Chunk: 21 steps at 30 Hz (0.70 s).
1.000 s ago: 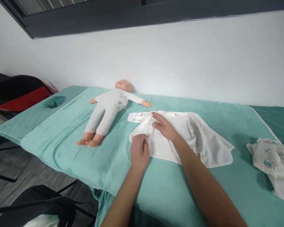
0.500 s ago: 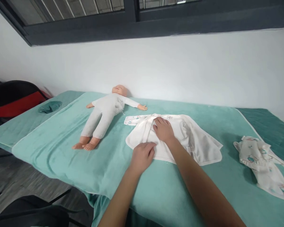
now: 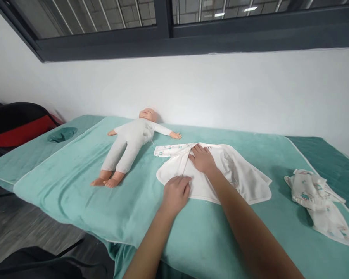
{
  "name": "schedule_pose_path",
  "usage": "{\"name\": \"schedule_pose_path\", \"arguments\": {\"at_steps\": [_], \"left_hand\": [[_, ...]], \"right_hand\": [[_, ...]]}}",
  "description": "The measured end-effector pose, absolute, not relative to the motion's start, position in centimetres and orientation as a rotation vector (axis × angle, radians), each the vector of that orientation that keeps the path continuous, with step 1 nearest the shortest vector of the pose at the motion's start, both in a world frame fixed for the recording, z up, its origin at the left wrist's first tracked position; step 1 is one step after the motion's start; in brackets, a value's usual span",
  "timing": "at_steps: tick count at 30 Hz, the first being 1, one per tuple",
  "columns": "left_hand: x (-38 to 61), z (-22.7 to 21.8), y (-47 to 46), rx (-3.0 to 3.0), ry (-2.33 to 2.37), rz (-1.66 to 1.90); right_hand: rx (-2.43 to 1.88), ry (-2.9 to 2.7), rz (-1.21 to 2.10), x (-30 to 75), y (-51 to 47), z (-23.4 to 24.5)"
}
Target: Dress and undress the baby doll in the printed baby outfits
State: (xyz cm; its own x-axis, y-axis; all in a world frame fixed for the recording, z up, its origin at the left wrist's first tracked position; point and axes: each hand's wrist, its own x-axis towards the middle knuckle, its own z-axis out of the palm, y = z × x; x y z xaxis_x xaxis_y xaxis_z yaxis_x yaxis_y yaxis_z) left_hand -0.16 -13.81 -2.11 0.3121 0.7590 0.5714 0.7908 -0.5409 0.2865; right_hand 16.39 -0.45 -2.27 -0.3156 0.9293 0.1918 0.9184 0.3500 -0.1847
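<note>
A white baby garment [image 3: 238,176] lies spread on the teal-covered table [image 3: 75,193]. My right hand [image 3: 203,159] rests flat on its upper middle, fingers stretched toward the printed collar edge. My left hand [image 3: 176,192] lies palm down on the garment's near left edge, fingers flat. A baby doll [image 3: 130,145] in a pale grey suit lies on its back to the left of the garment, head toward the wall, arms spread.
A crumpled printed cloth [image 3: 317,199] lies at the table's right side. A dark teal pad with a face hole [image 3: 61,134] extends at the far left. A black and red chair [image 3: 17,124] stands beyond it. The white wall runs behind the table.
My left hand went from pinching the garment's left edge to lying flat on it. The raised fold has been laid down and smoothed. The camera tilted up, showing more window.
</note>
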Motion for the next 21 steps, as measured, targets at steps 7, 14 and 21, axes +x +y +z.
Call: {"name": "schedule_pose_path", "arguments": {"at_steps": [7, 14, 21], "left_hand": [[-0.2, -2.2, -13.9, -2.476, -1.54, -1.055], [-0.1, -2.3, -12.1, -2.454, -1.561, -1.123], [0.7, -2.7, -6.9, -2.555, -1.827, -0.78]], "right_hand": [[-1.697, -2.371, 0.085, 16.3, -3.8, -2.4], [-1.454, -2.492, 0.054, 18.0, -9.6, -2.1], [-1.18, -2.596, 0.607, 21.3, -9.4, -0.7]]}}
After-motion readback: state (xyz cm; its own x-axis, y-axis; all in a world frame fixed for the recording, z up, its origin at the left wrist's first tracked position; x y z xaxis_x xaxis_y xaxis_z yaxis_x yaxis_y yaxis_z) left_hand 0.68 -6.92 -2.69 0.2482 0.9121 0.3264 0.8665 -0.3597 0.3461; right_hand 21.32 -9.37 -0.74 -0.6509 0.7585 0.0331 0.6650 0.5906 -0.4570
